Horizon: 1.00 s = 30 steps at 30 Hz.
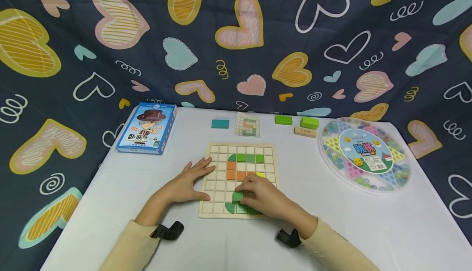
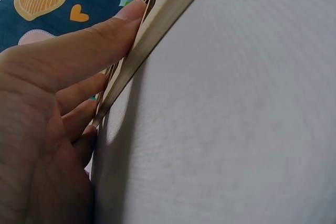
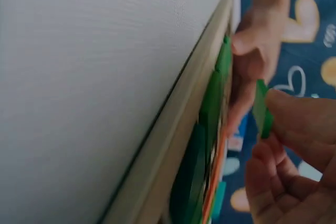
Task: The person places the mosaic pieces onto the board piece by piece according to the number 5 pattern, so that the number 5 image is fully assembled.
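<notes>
A wooden grid board lies on the white table. My left hand rests at its left edge, fingers spread and mostly straight; the left wrist view shows the thumb touching the board's rim. Above the lower rows, my right hand pinches a small green tile between thumb and fingers. The right wrist view has this tile held up, apart from the board. Green tiles form an upper row, with orange tiles below and a yellow tile. Bottom-row green pieces are partly hidden by my right hand.
Behind the board lie a pattern card, a teal block, green blocks and a wooden block. A blue game box is at the left, a round marble game at the right. A heart-patterned cloth hangs behind.
</notes>
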### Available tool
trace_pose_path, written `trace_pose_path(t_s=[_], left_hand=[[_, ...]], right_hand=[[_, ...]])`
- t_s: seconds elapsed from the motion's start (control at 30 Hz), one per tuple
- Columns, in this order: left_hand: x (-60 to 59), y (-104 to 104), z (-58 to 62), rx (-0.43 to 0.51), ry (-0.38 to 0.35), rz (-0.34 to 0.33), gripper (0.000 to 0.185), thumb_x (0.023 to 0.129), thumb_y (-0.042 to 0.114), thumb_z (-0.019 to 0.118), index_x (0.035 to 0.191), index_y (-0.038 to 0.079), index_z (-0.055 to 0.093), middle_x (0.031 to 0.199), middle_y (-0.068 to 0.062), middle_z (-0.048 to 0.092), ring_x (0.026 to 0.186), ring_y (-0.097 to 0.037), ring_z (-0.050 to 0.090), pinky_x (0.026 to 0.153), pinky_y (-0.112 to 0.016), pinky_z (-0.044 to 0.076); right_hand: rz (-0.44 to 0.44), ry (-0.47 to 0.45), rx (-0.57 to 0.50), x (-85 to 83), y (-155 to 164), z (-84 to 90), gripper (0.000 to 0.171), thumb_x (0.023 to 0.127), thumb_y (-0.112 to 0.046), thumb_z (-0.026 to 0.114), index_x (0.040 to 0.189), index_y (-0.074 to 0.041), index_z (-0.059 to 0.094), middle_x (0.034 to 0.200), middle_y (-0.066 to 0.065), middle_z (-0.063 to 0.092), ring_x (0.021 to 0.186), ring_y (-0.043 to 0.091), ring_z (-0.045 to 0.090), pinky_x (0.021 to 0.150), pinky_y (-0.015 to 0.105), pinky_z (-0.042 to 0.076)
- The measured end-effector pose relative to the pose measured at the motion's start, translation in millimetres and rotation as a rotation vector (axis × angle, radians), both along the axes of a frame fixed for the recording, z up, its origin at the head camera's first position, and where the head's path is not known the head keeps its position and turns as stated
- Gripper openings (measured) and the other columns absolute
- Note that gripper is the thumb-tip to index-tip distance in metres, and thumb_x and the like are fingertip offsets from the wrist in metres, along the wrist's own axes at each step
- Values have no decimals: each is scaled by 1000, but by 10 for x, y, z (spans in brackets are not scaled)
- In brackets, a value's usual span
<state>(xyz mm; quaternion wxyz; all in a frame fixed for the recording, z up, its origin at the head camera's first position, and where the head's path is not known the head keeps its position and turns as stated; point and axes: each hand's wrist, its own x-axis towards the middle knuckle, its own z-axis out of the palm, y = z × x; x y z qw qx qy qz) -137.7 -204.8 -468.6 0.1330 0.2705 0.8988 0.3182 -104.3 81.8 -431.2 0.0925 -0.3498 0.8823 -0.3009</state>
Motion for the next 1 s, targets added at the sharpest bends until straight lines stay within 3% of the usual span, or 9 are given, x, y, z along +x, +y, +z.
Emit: trace_pose_path(t_s=[0.17,0.33,0.8,1.0], left_hand=[[-11,20,-15,-1,5,-5,92,70,44,80,146,13,38,159,-8,18,147,-32,11,116,-58,2],[-32,3,-19,-3,21,-8,92,70,45,80,146,12,39,159,-9,18,146,-33,11,115,-59,2],[-15,-30,34,17,15,-4,92,69,45,80,145,12,40,159,-9,18,146,-33,11,115,-60,2],[-12,-23,39,18,-2,-6,92,69,46,80,145,11,40,159,-9,17,147,-32,10,115,-59,1]], right_hand=[[46,35,125,-110,-220,-57,24,85,-19,71,108,-12,72,96,-3,60,77,3,49,69,16,46],[58,18,169,-160,-312,-71,24,85,-18,71,108,-12,72,98,-4,60,76,2,47,68,14,45],[58,-50,183,-143,-349,-9,31,84,-17,72,114,-10,70,101,-2,60,79,3,50,70,15,47],[19,-26,71,-140,-156,58,34,87,-20,69,119,-8,66,108,0,63,91,8,58,79,23,51]])
